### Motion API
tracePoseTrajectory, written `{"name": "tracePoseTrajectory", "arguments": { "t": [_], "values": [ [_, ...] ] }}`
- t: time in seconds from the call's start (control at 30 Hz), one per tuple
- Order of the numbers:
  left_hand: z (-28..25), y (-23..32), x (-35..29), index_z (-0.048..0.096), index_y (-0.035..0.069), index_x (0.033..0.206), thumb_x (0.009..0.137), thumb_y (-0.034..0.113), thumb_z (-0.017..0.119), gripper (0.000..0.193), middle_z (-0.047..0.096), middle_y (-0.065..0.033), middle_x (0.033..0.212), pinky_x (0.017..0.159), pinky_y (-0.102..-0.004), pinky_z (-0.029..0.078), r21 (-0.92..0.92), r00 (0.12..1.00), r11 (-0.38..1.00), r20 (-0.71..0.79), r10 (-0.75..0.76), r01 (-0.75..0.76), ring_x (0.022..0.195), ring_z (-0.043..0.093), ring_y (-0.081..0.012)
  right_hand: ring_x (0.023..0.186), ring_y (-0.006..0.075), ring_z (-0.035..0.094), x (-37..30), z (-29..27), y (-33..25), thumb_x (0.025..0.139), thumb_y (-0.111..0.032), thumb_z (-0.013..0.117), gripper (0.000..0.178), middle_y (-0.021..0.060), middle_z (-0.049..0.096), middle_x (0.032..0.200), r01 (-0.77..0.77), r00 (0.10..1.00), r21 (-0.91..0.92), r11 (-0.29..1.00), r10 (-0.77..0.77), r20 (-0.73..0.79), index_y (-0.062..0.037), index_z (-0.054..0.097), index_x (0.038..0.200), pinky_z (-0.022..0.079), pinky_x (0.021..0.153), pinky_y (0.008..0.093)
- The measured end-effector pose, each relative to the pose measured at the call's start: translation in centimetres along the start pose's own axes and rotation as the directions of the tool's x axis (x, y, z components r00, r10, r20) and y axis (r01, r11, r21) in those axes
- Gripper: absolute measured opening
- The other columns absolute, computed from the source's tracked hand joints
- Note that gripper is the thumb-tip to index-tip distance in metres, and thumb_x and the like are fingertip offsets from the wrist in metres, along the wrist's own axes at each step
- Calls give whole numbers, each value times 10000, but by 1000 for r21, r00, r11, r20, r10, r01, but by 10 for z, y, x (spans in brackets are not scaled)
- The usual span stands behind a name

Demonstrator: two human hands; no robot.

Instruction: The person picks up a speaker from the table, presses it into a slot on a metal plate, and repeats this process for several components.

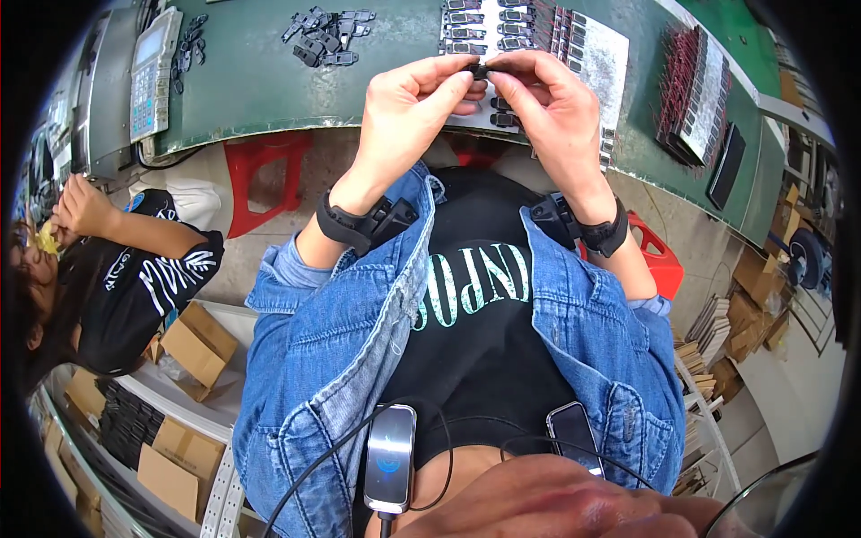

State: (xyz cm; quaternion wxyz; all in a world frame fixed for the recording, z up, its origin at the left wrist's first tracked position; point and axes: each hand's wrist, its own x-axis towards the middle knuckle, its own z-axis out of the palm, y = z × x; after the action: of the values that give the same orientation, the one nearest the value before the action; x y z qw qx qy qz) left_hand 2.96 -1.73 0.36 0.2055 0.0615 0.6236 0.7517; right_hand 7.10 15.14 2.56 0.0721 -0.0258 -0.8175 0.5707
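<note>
Over the near edge of the green table, my left hand (404,112) and my right hand (560,112) meet fingertip to fingertip. Both pinch one small black part (481,70), mostly covered by the fingers, so its kind cannot be made out. Just beyond the hands, rows of small black rectangular parts (464,33) lie on a pale board (603,67). Some of these have dark red wires (558,36). A loose pile of similar black parts (325,36) sits further left on the table.
More black parts (186,54) lie beside a grey device with a keypad (148,76) at the left. On the right stand a block of parts with red wires (695,94) and a black flat tray (726,166). At left, a co-worker's hand (85,208) is raised. Red stools (260,184) stand below.
</note>
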Motion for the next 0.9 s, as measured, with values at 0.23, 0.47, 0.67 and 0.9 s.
{"name": "tracePoseTrajectory", "arguments": {
  "t": [0.23, 0.47, 0.67, 0.9],
  "values": [
    [-2, -2, -1, 624, -47, 1234, 978, 55, 572, 280, 713, -137, 998, 779, -279, 598, -41, 998, 999, 52, -28, 30, 891, 706, -170, 871, 93, 652, 2, 1, 20, 927, -55, 656, 158, 29, 688, 968, -85, 995, 202, 976, 73, 67, 0, 684, 1073, 535, 780, 224],
    [-4, 0, -1, 631, -63, 1204, 980, 55, 564, 262, 712, -143, 993, 783, -284, 597, 4, 995, 999, 87, -39, 39, 891, 705, -174, 878, 98, 650, 9, -10, 23, 934, -69, 656, 168, 32, 661, 1017, -213, 961, 268, 939, 152, 232, -4, 661, 1089, 555, 777, 239],
    [-4, 5, -1, 636, -73, 1178, 982, 41, 539, 246, 713, -146, 990, 787, -283, 596, 53, 993, 997, 101, -67, 61, 892, 707, -179, 919, 96, 648, 14, -18, 23, 939, -64, 649, 180, 29, 640, 1037, -312, 908, 363, 878, 163, 386, -12, 622, 1109, 559, 786, 239],
    [-4, 7, 0, 639, -72, 1170, 979, 41, 538, 243, 712, -144, 1002, 790, -279, 595, 66, 991, 996, 121, -63, 56, 895, 710, -180, 930, 87, 640, 21, -22, 26, 942, -44, 636, 187, 20, 639, 1021, -343, 887, 334, 878, 186, 422, -20, 595, 1123, 554, 800, 238]
  ]
}}
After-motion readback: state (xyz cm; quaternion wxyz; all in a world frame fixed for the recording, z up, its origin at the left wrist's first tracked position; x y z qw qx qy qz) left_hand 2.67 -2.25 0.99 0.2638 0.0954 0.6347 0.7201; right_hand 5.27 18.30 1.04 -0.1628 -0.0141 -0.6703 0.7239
